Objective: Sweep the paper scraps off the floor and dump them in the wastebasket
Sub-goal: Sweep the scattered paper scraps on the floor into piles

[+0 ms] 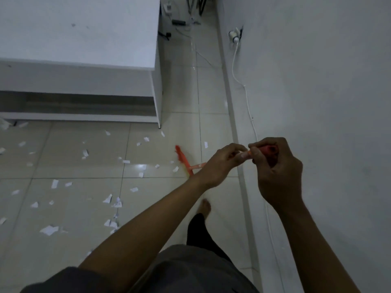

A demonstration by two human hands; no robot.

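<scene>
Gripping the red-capped top of the broom (183, 160) with the right hand (275, 166), fingers curled round it. Wrapping the left hand (220, 163) round the thin shaft just below, the two hands nearly touching. Resting the orange bristle head on the floor (63, 166) ahead, near the right wall (317, 81), at the right edge of the paper scraps (110, 198), which are lying scattered leftward across the tiles, a few close to the foot of the white cabinet (84, 39) at far left. Not seeing the wastebasket anywhere in view.

Probably risking scatter more than anything: sweeping fast over thin, flat, torn paper on glossy, hard tile, and so fluttering the pieces apart instead of herding them. Possibly pushing scraps into the dark gap under the cabinet by stroking away from the body. Perhaps snagging the soft white cable (246, 96) trailing down the wall from its plug (234, 37) — swinging the long handle wide on the right being the likely cause. Stepping with a bare foot (205, 206) on slick, reflective tile, with loose paper underfoot, maybe slipping.

Handling a light, slender, rigid shaft with a splayed, flexible bristle head. Working on smooth square tiles with shallow grout lines, apt to catch small bits.
</scene>
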